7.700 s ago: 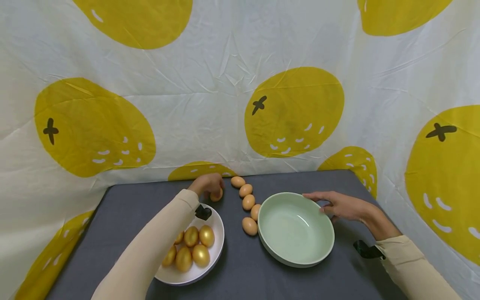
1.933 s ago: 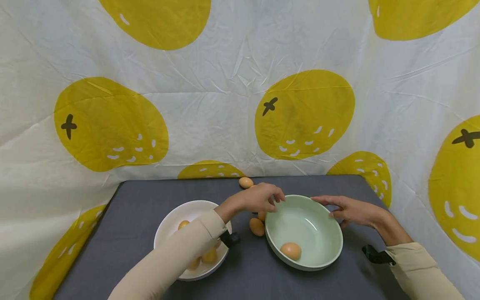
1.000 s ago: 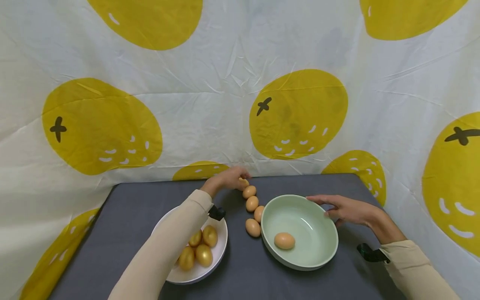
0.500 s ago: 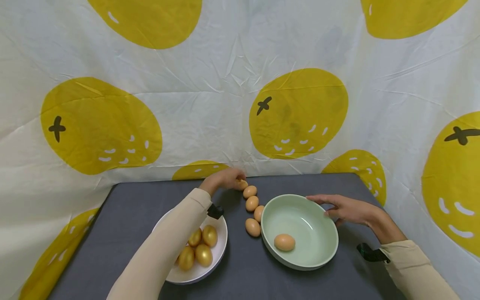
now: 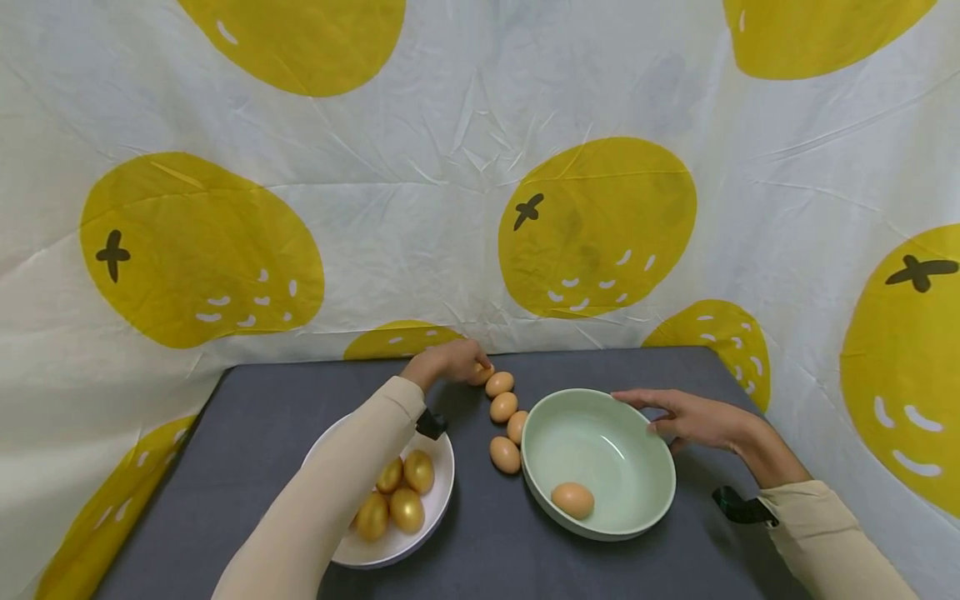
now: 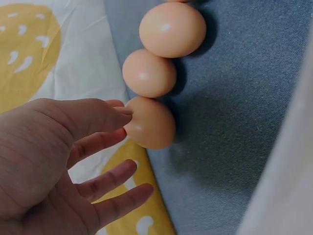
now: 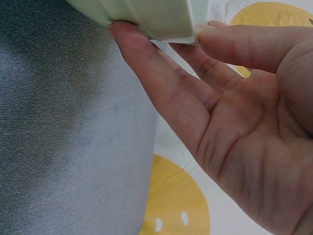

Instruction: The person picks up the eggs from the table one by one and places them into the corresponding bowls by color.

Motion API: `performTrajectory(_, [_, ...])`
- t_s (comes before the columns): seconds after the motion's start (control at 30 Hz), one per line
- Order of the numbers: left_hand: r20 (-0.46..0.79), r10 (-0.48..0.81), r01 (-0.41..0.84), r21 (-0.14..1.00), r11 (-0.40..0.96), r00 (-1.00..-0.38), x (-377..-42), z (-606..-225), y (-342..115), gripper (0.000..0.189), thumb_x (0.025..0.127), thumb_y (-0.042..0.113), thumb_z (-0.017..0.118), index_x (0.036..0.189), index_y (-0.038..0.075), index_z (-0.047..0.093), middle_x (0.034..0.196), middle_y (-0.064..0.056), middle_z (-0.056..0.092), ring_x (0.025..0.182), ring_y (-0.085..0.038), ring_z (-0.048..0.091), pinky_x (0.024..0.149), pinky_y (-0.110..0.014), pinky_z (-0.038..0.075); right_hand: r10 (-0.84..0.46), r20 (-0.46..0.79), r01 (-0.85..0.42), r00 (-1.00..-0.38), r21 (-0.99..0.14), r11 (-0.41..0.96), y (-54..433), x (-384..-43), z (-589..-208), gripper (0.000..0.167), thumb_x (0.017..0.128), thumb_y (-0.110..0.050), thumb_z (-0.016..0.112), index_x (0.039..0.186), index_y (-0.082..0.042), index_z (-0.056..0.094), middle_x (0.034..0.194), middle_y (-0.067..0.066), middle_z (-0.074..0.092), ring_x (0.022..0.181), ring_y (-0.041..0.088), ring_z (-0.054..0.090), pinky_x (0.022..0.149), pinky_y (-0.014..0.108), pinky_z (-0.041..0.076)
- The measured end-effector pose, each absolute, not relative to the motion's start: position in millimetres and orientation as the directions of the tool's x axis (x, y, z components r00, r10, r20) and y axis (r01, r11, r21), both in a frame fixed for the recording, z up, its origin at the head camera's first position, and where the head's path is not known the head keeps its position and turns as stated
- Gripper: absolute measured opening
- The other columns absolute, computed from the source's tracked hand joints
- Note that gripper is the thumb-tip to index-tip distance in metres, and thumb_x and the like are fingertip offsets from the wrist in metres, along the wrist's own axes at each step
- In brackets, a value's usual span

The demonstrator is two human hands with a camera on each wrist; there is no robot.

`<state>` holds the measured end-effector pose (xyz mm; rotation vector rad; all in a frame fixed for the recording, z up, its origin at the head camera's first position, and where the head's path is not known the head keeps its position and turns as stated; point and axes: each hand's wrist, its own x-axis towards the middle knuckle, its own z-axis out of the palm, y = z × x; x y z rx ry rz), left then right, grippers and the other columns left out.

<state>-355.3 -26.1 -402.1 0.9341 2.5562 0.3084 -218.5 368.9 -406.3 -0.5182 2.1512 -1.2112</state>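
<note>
At the far edge of the table my left hand (image 5: 456,363) pinches the end of a brown egg (image 6: 152,123) between thumb and index finger; its other fingers stay spread. Several more brown eggs (image 5: 503,407) run from there toward the green bowl (image 5: 630,479). One brown egg (image 5: 573,501) lies inside that bowl, near its front left wall. My right hand (image 5: 701,417) holds the bowl's rim at the right, and in the right wrist view its thumb is at the rim with fingers against the outside (image 7: 146,14).
A white bowl (image 5: 442,500) with several golden eggs (image 5: 407,510) stands at the left, partly hidden by my left forearm. A white cloth with yellow fruit prints (image 5: 420,250) hangs behind the dark tabletop (image 5: 480,542).
A brown egg came into the green bowl, and my left hand went from that bowl back to the farthest egg. The egg inside has since rolled slightly nearer. The right hand stayed at the rim.
</note>
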Motion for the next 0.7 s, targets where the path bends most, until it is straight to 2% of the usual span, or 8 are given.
performTrajectory(0.13, [-0.303,0.652,0.571,0.319,0.756,-0.694,-354.7,-400.5,-24.5,0.036,0.103,0.011,0.055,0.138,0.009,0.064,0.138,-0.011,0.063,0.115,-0.023,0.06,0.099,-0.037,0.05,-0.589,-0.319,-0.038,-0.743,-0.858,0.513,368.3,-218.8,-405.2,0.064,0.104,-0.001,0.05,0.162,-0.013,0.026,0.16,0.031,0.023,0.127,0.043,0.056,0.082,0.049,0.06])
performTrajectory(0.4, [-0.322,0.693,0.629,0.292,0.721,-0.645,-354.6,-398.5,-23.6,0.035,0.106,0.015,0.049,0.138,0.008,0.064,0.138,-0.011,0.063,0.122,-0.025,0.06,0.104,-0.037,0.048,-0.582,-0.325,-0.031,-0.746,-0.856,0.517,367.5,-219.1,-403.9,0.064,0.104,-0.001,0.05,0.162,-0.013,0.026,0.162,0.029,0.022,0.127,0.042,0.056,0.082,0.049,0.06])
performTrajectory(0.6, [-0.312,0.681,0.613,0.299,0.732,-0.662,-355.1,-400.0,-26.4,0.032,0.104,0.014,0.054,0.132,0.01,0.068,0.135,-0.01,0.065,0.118,-0.023,0.061,0.101,-0.036,0.05,-0.582,-0.323,-0.032,-0.746,-0.856,0.517,367.6,-217.9,-403.8,0.064,0.104,-0.002,0.05,0.162,-0.013,0.026,0.161,0.03,0.022,0.127,0.042,0.056,0.082,0.05,0.06])
performTrajectory(0.7, [-0.312,0.681,0.627,0.266,0.733,-0.663,-355.5,-401.7,-28.1,0.031,0.104,0.015,0.055,0.131,0.012,0.07,0.133,-0.009,0.066,0.119,-0.023,0.059,0.103,-0.036,0.048,-0.582,-0.325,-0.03,-0.745,-0.856,0.516,367.6,-217.7,-404.7,0.064,0.104,-0.002,0.05,0.162,-0.013,0.026,0.161,0.03,0.022,0.127,0.042,0.057,0.082,0.049,0.06])
